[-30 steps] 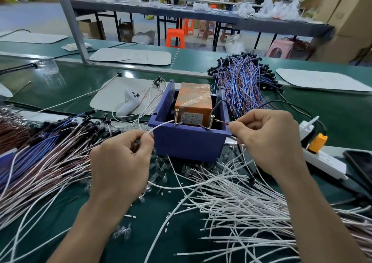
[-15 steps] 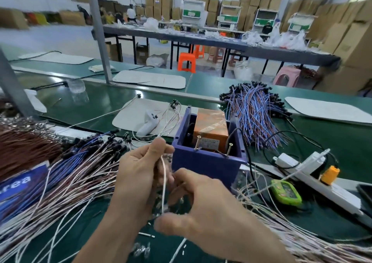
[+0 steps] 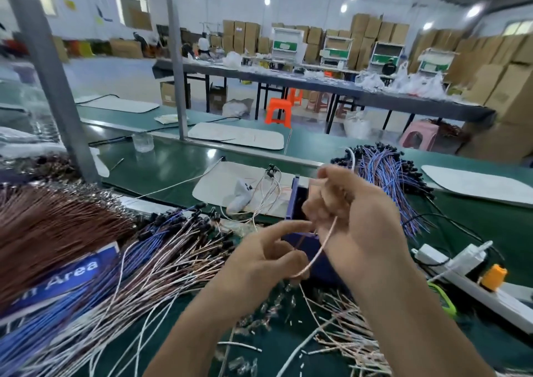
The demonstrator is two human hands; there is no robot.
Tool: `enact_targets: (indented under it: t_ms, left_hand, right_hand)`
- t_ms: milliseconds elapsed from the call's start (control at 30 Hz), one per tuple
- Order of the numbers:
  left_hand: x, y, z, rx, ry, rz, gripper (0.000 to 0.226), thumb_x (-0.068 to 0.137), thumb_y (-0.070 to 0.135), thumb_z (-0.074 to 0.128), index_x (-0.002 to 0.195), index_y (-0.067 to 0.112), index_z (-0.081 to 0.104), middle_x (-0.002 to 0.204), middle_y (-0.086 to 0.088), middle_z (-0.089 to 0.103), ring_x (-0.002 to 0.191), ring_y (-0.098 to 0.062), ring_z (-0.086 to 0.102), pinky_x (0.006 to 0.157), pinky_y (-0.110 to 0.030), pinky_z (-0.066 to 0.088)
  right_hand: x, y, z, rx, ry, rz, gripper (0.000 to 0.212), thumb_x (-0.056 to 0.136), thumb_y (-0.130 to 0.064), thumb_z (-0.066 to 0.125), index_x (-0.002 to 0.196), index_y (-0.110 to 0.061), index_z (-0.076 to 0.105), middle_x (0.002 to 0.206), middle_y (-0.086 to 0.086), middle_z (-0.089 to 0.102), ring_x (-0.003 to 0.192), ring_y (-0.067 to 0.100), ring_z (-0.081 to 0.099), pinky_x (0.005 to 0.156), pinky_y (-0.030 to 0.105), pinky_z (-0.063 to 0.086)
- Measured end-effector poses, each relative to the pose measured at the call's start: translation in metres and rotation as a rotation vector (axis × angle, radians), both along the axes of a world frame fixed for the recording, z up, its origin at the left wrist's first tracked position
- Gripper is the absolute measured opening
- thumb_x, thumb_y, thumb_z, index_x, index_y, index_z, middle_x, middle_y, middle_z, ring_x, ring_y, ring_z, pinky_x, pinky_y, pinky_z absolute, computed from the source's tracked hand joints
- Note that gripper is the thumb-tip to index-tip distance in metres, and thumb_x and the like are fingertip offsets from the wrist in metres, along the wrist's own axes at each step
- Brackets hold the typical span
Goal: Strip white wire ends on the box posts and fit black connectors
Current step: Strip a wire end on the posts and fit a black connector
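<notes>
Nearest, the left hand (image 3: 265,258) pinches the low bend of the white wire (image 3: 320,249), forefinger stretched out. Just beyond, the right hand's (image 3: 354,221) curled fingers grip its upper run. Light, thin and limp, it probably kinks easily, so it is best held close to the end. Its long axis climbs to the right and away, above the worktop (image 3: 178,169), in front of the blue box (image 3: 297,200).

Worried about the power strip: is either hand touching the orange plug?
No: the orange plug sits on the power strip, apart from the left hand and the right hand gripping the wire.
</notes>
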State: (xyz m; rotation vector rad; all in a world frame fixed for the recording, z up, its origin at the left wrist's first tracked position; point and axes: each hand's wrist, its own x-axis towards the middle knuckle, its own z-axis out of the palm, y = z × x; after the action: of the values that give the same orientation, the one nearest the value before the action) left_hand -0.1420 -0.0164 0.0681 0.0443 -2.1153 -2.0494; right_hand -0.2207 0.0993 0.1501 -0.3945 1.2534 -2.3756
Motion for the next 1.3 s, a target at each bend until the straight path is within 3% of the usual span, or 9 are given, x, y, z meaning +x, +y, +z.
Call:
enact_targets:
  t_ms: [233, 367, 533, 633, 767, 867, 1033, 1133, 1300]
  left_hand:
    - [0.024, -0.051, 0.001, 0.060, -0.043, 0.160, 0.025, 0.083, 0.038, 0.069, 0.096, 0.023, 0.083, 0.060, -0.001, 0.057, 0.053, -0.009, 0.045, 0.048, -0.016, 0.036]
    - [0.020, -0.066, 0.005, 0.285, 0.077, 0.451, 0.017, 0.073, 0.027, 0.074, 0.083, 0.017, 0.084, 0.064, -0.004, 0.064, 0.060, -0.013, 0.052, 0.056, -0.021, 0.046]
    - [0.021, -0.076, 0.026, 0.130, 0.119, 0.281, 0.019, 0.065, 0.013, 0.082, 0.081, 0.003, 0.080, 0.053, -0.005, 0.050, 0.055, -0.018, 0.046, 0.060, -0.031, 0.034]
    - [0.016, -0.076, 0.042, 0.058, 0.126, 0.121, 0.020, 0.058, 0.005, 0.069, 0.074, -0.003, 0.076, 0.046, -0.006, 0.045, 0.050, -0.021, 0.043, 0.051, -0.021, 0.033]
    - [0.007, -0.082, 0.059, 0.034, 0.168, 0.216, 0.018, 0.055, 0.011, 0.073, 0.071, 0.003, 0.077, 0.056, -0.013, 0.059, 0.052, -0.023, 0.048, 0.052, -0.026, 0.037]
    - [0.002, -0.095, 0.061, -0.095, 0.128, 0.427, 0.012, 0.076, 0.017, 0.082, 0.088, 0.018, 0.083, 0.078, -0.012, 0.075, 0.067, -0.020, 0.061, 0.068, -0.031, 0.048]
    - [-0.021, -0.093, 0.052, 0.432, 0.122, 0.494, 0.031, 0.096, 0.032, 0.064, 0.120, 0.011, 0.063, 0.111, -0.009, 0.076, 0.107, -0.026, 0.073, 0.100, -0.046, 0.056]
    - [-0.045, -0.083, 0.051, 0.467, 0.009, 0.368, 0.032, 0.108, 0.033, 0.049, 0.119, 0.009, 0.068, 0.106, -0.005, 0.073, 0.102, -0.023, 0.073, 0.093, -0.046, 0.060]
    - [-0.089, -0.083, 0.040, 0.489, -0.192, 0.324, 0.019, 0.107, 0.024, 0.053, 0.104, 0.013, 0.069, 0.088, -0.005, 0.073, 0.070, -0.016, 0.069, 0.076, -0.035, 0.061]
  right_hand:
    - [-0.045, 0.022, 0.018, -0.026, -0.083, -0.095, 0.008, 0.093, -0.005, 0.060, 0.092, -0.001, 0.067, 0.050, 0.000, 0.027, 0.047, 0.017, 0.036, 0.053, 0.030, 0.044]
    - [-0.074, 0.044, 0.029, 0.220, 0.027, -0.351, 0.024, 0.093, -0.001, 0.062, 0.117, -0.003, 0.064, 0.063, 0.002, 0.057, 0.058, 0.013, 0.053, 0.062, 0.028, 0.052]
    - [-0.055, 0.050, 0.062, 0.825, 0.974, -0.826, 0.070, 0.082, -0.017, 0.082, 0.139, -0.035, 0.047, 0.126, -0.011, 0.062, 0.112, 0.016, 0.061, 0.092, 0.039, 0.054]
    - [-0.016, 0.025, 0.087, 0.975, 1.374, -0.418, 0.048, 0.086, -0.035, 0.078, 0.130, -0.040, 0.061, 0.124, -0.029, 0.059, 0.108, -0.002, 0.056, 0.100, 0.030, 0.047]
    - [0.023, -0.032, 0.070, 1.129, 1.280, 0.270, 0.057, 0.097, -0.040, 0.065, 0.149, -0.038, 0.043, 0.130, -0.014, 0.064, 0.106, 0.006, 0.063, 0.086, 0.023, 0.050]
    - [0.015, -0.066, 0.050, 1.192, 1.163, 0.248, 0.054, 0.098, -0.013, 0.060, 0.149, -0.022, 0.045, 0.125, 0.006, 0.066, 0.096, 0.025, 0.069, 0.086, 0.039, 0.060]
    - [-0.027, -0.118, 0.028, 0.934, 0.648, 0.186, 0.019, 0.094, 0.009, 0.053, 0.093, 0.005, 0.072, 0.075, 0.017, 0.071, 0.052, 0.021, 0.056, 0.053, 0.033, 0.048]
    - [-0.064, -0.144, 0.017, 0.752, 0.286, 0.082, 0.029, 0.095, 0.013, 0.042, 0.073, 0.004, 0.059, 0.053, 0.014, 0.056, 0.032, 0.014, 0.045, 0.033, 0.020, 0.031]
    - [-0.127, -0.174, -0.001, 0.619, -0.076, 0.075, 0.035, 0.103, 0.002, 0.024, 0.076, -0.008, 0.043, 0.066, 0.007, 0.038, 0.043, 0.012, 0.038, 0.032, 0.017, 0.027]
